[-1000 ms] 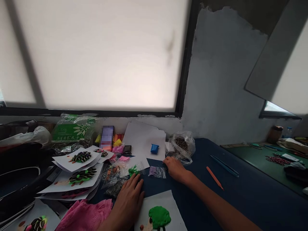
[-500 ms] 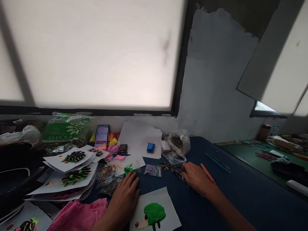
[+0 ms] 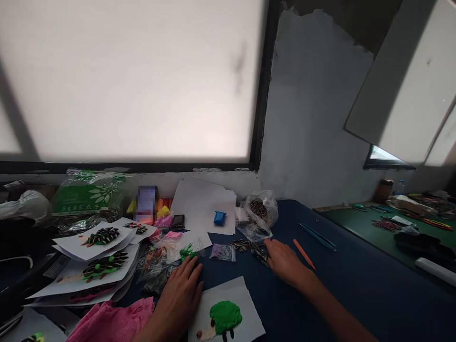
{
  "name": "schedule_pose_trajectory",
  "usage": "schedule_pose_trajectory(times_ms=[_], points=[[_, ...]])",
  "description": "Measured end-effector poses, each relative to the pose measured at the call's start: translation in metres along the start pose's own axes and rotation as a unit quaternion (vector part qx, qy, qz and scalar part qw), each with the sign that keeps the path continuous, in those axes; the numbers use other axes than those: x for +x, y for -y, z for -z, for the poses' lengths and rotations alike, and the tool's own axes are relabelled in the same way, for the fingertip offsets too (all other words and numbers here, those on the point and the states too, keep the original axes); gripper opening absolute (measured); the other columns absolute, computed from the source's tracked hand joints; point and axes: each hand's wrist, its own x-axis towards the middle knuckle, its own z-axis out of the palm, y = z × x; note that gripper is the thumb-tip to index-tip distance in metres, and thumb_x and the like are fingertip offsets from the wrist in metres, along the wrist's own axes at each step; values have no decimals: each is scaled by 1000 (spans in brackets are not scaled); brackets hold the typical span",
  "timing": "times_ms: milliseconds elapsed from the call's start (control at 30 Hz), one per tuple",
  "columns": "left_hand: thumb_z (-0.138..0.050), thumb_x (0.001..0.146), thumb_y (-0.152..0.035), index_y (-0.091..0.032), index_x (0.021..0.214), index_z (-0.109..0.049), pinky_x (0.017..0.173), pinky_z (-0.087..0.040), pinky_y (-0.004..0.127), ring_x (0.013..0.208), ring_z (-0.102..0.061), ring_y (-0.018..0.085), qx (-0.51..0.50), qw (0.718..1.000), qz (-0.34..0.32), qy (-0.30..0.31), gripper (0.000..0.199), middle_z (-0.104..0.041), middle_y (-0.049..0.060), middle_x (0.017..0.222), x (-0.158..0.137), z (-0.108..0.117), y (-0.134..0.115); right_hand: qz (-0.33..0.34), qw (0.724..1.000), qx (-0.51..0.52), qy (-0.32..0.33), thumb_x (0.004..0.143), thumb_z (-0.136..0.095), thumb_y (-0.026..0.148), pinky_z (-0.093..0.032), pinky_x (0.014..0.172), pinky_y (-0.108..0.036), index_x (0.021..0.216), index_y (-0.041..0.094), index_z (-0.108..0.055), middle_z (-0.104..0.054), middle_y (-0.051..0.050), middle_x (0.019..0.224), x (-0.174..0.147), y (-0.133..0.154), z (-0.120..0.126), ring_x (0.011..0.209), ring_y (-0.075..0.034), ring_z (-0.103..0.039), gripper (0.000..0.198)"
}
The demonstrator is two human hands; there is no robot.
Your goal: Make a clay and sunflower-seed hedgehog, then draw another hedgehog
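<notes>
My left hand (image 3: 183,289) lies flat with fingers stretched out, its tips beside a lump of green clay (image 3: 186,251) in clear wrapping. My right hand (image 3: 287,263) is bent down at a small pile of striped sunflower seeds (image 3: 260,251), fingers pressed together; what is between the fingertips is hidden. Between my forearms lies a white card (image 3: 249,304) with a clay hedgehog (image 3: 225,316): smooth green body, pale snout, brown nose, dark seeds as legs. To the right of my right hand rests an orange stick-like tool (image 3: 304,255).
Blue tweezers (image 3: 317,236) lie at the right. Behind the seeds stands a plastic bag of seeds (image 3: 259,211). White paper (image 3: 199,202) carries a blue packet (image 3: 220,218). Finished hedgehog cards (image 3: 96,240) are stacked left, near a pink cloth (image 3: 114,320). A green table (image 3: 352,223) adjoins.
The view has shifted a little, so everything sits slightly further left. My left hand stays flat by the green clay; my right hand stays at the sunflower seeds.
</notes>
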Motion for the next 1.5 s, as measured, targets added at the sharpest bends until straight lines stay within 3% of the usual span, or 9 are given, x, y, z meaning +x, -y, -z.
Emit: schedule_pose_trajectory(times_ms=[200, 333, 567, 800, 967, 1133, 1233, 1367, 1500], points=[[-39, 92, -33, -19, 129, -58, 104, -42, 52, 134, -40, 33, 0, 1000, -6, -17, 45, -50, 10, 142, -1, -2, 1, 22, 999, 11, 21, 80, -48, -1, -35, 66, -25, 93, 11, -64, -64, -13, 99, 21, 6, -7, 90, -22, -60, 24], [-38, 92, -32, -18, 128, -59, 104, -42, 52, 133, -42, 33, 5, 1000, -6, -18, 44, -51, 11, 141, -1, -2, 1, 49, 998, 29, -5, 88, -46, 8, -37, 73, -23, 105, 16, -63, -62, -10, 107, 33, 13, -10, 97, -20, -58, 25], [-39, 91, -31, -17, 128, -59, 105, -40, 54, 134, -40, 34, -17, 1000, -4, -22, 44, -50, 12, 141, -1, -1, -1, -6, 1000, -9, -5, 78, -50, -6, -42, 75, -31, 105, 6, -64, -60, -23, 111, 38, 16, -12, 101, -30, -58, 33], [-37, 92, -31, -17, 130, -57, 105, -40, 53, 134, -40, 34, -14, 1000, 0, -12, 45, -50, 12, 142, -1, 2, -2, 89, 995, -1, -34, 81, -47, -4, -42, 89, -35, 129, 6, -54, -57, -22, 125, 33, 55, -18, 115, -31, -53, 49], [-38, 90, -30, -18, 129, -58, 105, -42, 50, 133, -43, 32, 17, 1000, -3, -15, 45, -52, 11, 140, 0, 1, -3, 182, 982, 10, -52, 88, -54, 17, -40, 94, -37, 114, 15, -65, -61, -15, 120, 32, 81, -23, 113, -29, -53, 29], [-43, 85, -24, -16, 128, -58, 105, -42, 50, 133, -42, 32, 27, 997, -20, -69, 46, -47, 12, 144, -1, -1, -1, 191, 979, 13, -64, 89, -41, 5, -44, 83, -34, 97, 9, -70, -66, -18, 105, 41, 111, -32, 100, -27, -59, 30], [-44, 81, -18, -18, 138, -47, 109, -38, 47, 138, -35, 29, 17, 991, -48, -121, 57, -40, 9, 149, 0, -4, 3, 211, 975, 34, -63, 93, -42, 14, -46, 78, -27, 100, 13, -69, -68, -12, 102, 38, 123, -32, 92, -21, -63, 28], [-42, 86, -23, -19, 138, -48, 108, -38, 47, 135, -39, 29, 8, 996, -50, -80, 53, -45, 8, 145, 1, -9, 6, 196, 976, 50, -76, 96, -41, 19, -44, 85, -24, 114, 19, -63, -66, -7, 113, 26, 112, -22, 104, -18, -60, 28], [-39, 91, -28, -20, 135, -52, 107, -39, 50, 133, -41, 31, 2, 1000, -23, -18, 47, -45, 8, 145, 1, -6, 4, 89, 994, 11, -56, 87, -44, 3, -46, 76, -31, 102, 12, -67, -65, -18, 107, 14, 68, -5, 99, -26, -62, 28]])
